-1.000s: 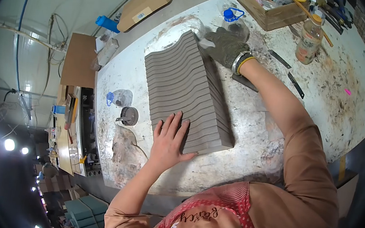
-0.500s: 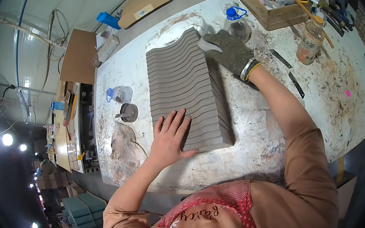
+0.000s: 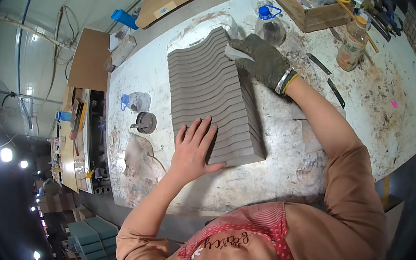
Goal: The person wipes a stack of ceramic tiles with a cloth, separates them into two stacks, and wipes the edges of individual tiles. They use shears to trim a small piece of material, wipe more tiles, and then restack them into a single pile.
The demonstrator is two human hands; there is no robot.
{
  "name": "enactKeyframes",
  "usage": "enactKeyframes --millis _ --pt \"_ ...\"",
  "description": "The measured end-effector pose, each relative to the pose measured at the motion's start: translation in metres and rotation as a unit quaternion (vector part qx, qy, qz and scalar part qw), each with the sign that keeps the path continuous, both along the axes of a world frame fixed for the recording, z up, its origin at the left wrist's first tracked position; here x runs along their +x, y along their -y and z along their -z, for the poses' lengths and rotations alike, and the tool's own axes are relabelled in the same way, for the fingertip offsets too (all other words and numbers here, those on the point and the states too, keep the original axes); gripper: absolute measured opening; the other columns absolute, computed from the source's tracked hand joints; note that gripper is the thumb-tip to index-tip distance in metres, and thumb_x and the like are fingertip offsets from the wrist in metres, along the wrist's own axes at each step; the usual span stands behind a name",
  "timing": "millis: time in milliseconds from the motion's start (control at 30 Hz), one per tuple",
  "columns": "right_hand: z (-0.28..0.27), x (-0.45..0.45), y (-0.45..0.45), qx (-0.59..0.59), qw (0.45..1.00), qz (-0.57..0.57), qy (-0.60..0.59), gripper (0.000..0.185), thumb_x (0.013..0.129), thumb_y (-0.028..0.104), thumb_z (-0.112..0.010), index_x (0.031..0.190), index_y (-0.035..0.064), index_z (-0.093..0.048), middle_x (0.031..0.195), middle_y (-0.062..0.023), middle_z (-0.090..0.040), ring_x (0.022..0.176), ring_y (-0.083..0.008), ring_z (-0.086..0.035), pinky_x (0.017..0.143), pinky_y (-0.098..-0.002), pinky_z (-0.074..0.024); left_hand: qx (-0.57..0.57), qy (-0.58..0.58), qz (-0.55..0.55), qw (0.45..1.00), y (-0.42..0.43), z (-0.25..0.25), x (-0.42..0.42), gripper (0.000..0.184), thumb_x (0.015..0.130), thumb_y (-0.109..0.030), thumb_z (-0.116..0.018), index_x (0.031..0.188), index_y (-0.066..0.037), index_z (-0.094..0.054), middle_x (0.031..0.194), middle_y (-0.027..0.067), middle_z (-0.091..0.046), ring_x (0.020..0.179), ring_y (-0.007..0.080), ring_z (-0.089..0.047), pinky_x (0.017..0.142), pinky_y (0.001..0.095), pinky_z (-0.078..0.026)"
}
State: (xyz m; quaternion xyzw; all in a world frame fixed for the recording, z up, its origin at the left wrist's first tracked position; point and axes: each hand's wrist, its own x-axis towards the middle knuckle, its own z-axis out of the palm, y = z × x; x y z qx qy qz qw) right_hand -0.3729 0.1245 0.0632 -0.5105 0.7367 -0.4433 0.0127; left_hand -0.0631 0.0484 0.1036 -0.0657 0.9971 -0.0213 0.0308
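The grey ridged block [image 3: 210, 86] lies mid-desk [image 3: 285, 172], its long axis running from the near edge towards the far edge, slanting left; the left hand [image 3: 191, 154] rests on its near end, fingers spread, grasping nothing; the gloved right hand [image 3: 267, 62], nearer its far right corner, has fingers closed around a pale piece [image 3: 237, 54] there

A block [image 3: 207, 91] lies on the counter [image 3: 221, 193], right of a dish [image 3: 145, 123]. A drink bottle [image 3: 351, 49] stands right of a handled jug [image 3: 271, 32].
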Motion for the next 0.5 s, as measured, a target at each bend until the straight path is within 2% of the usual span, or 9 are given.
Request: enactKeyframes --millis 67,100,133,200,267,367,400,467,500 --pt "0.001 0.001 -0.009 0.06 0.998 0.013 -0.004 0.048 0.089 0.037 -0.056 0.13 0.0116 -0.055 0.115 -0.0192 -0.057 0.114 -0.033 -0.053 0.1 -0.0392 -0.0401 0.007 -0.012 0.0 1.0 -0.002 -0.002 -0.002 0.095 0.06 -0.053 -0.077 0.137 -0.007 -0.044 0.145 0.0156 -0.038 0.131 0.0354 -0.038 0.106 0.0554 -0.026" --pt "0.011 -0.008 -0.012 0.083 0.994 0.034 -0.065 0.05 0.089 0.038 -0.056 0.131 0.0112 -0.054 0.114 -0.02 -0.057 0.114 -0.0332 -0.052 0.1 -0.0384 -0.0401 0.007 -0.013 0.0 1.0 -0.002 -0.002 -0.002 0.095 0.06 -0.053 -0.077 0.137 -0.007 -0.044 0.145 0.0156 -0.038 0.131 0.0354 -0.038 0.106 0.0554 -0.026" --pt "0.016 -0.007 -0.01 0.083 0.994 0.034 -0.065 0.05 0.089 0.038 -0.056 0.131 0.0112 -0.054 0.114 -0.02 -0.057 0.114 -0.0332 -0.052 0.1 -0.0384 -0.0401 0.009 -0.014 -0.001 1.0 -0.002 -0.002 -0.001 0.095 0.06 -0.053 -0.077 0.137 -0.007 -0.044 0.145 0.0155 -0.038 0.131 0.0352 -0.038 0.106 0.0553 -0.025" --pt "0.01 0.002 -0.01 -0.028 0.998 0.04 -0.037 0.05 0.088 0.037 -0.057 0.131 0.0115 -0.053 0.113 -0.0207 -0.056 0.112 -0.0341 -0.053 0.098 -0.0396 -0.041 0.012 -0.015 0.0 1.0 -0.001 -0.001 -0.001 0.095 0.06 -0.053 -0.077 0.137 -0.007 -0.044 0.145 0.0153 -0.038 0.131 0.035 -0.038 0.106 0.0552 -0.025" --pt "0.0 0.009 -0.016 -0.045 0.999 0.011 0.003 0.049 0.088 0.037 -0.058 0.131 0.0123 -0.054 0.112 -0.02 -0.057 0.112 -0.0337 -0.052 0.098 -0.04 -0.0412 0.002 -0.018 0.003 1.0 -0.002 -0.001 -0.002 0.096 0.06 -0.054 -0.077 0.137 -0.007 -0.043 0.146 0.015 -0.038 0.131 0.0348 -0.038 0.106 0.0551 -0.025" --pt "-0.007 -0.007 -0.014 0.198 0.976 0.01 -0.09 0.05 0.09 0.042 -0.053 0.132 0.0138 -0.054 0.117 -0.0199 -0.056 0.113 -0.0335 -0.054 0.098 -0.0398 -0.0413 0.002 -0.022 0.005 1.0 -0.001 -0.001 -0.001 0.096 0.06 -0.054 -0.077 0.137 -0.007 -0.044 0.145 0.0149 -0.038 0.131 0.035 -0.038 0.106 0.0551 -0.025" --pt "-0.001 -0.006 -0.012 0.198 0.976 0.009 -0.09 0.05 0.09 0.042 -0.053 0.132 0.0138 -0.054 0.117 -0.0199 -0.056 0.113 -0.0335 -0.054 0.098 -0.0398 -0.0413 0.002 -0.023 0.005 1.0 -0.001 -0.001 0.0 0.096 0.06 -0.054 -0.077 0.137 -0.007 -0.044 0.145 0.0149 -0.038 0.131 0.035 -0.038 0.106 0.0551 -0.025" --pt "0.001 0.0 -0.008 0.033 0.995 0.048 -0.079 0.044 0.087 0.032 -0.06 0.125 0.0086 -0.058 0.108 -0.0185 -0.059 0.106 -0.0344 -0.054 0.093 -0.042 -0.0432 0.003 -0.022 0.004 1.0 -0.001 -0.001 -0.001 0.095 0.06 -0.053 -0.077 0.137 -0.007 -0.043 0.145 0.0149 -0.038 0.131 0.0351 -0.038 0.106 0.0553 -0.026" --pt "-0.007 0.014 -0.013 -0.05 0.996 0.026 -0.07 0.045 0.087 0.029 -0.06 0.127 0.0082 -0.056 0.108 -0.0186 -0.058 0.106 -0.0334 -0.054 0.093 -0.0426 -0.0433 0.004 -0.02 0.003 1.0 -0.003 0.0 0.0 0.095 0.06 -0.053 -0.077 0.137 -0.007 -0.043 0.145 0.0149 -0.038 0.131 0.0351 -0.038 0.106 0.0553 -0.026"
